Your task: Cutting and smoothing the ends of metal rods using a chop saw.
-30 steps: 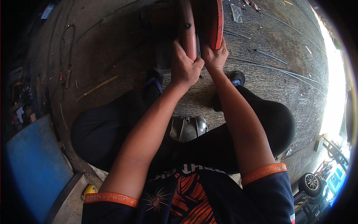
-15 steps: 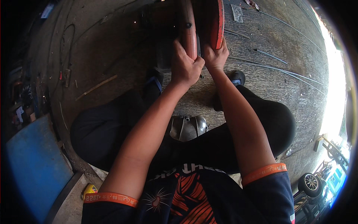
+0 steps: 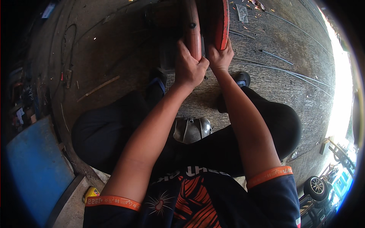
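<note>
A red-handled power saw that looks like a chop saw stands at the top middle, its body mostly in deep shade. My left hand (image 3: 191,68) is wrapped round the lower end of its long, faded red handle (image 3: 195,38). Beside it, my right hand (image 3: 221,57) is closed under the lower tip of the curved red blade guard (image 3: 224,28). The guard covers its fingers, so what they hold cannot be made out. Small orange sparks (image 3: 265,10) fly around the saw, most of them at the upper right.
Thin metal rods (image 3: 285,70) lie on the rough floor to the right, near a clear plastic scrap (image 3: 242,13). A shiny metal piece (image 3: 192,130) lies between my legs. Left are a wooden stick (image 3: 98,88), a cable (image 3: 68,38) and a blue panel (image 3: 40,159).
More sparks show at the upper right, with a few at the upper left. Both hands and the saw handle hold practically the same place.
</note>
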A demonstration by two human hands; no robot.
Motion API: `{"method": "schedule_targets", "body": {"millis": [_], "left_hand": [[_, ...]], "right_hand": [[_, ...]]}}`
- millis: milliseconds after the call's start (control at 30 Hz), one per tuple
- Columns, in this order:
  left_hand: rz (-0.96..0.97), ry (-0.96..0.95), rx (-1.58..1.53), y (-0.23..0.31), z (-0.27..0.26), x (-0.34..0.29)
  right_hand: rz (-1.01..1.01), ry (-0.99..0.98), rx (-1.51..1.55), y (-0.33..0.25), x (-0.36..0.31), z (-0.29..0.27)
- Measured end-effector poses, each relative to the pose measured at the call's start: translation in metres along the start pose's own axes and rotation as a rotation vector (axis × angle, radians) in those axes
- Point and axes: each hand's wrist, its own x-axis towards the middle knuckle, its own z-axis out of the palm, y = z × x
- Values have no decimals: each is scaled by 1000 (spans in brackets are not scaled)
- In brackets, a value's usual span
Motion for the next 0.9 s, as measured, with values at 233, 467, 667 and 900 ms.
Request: {"method": "schedule_targets", "body": {"millis": [233,467,667,900], "left_hand": [[-10,-11,-6,-6,2,0],[-72,-34,-28,-3,0,-1],[-33,-30,-10,-1,-1,0],[-39,-23,-3,-4,1,-2]], "right_hand": [[44,-26,6,2,-1,0],[8,-15,20,4,-2,1],[0,-15,-3,4,-1,2],[55,-28,27,3,-2,1]]}}
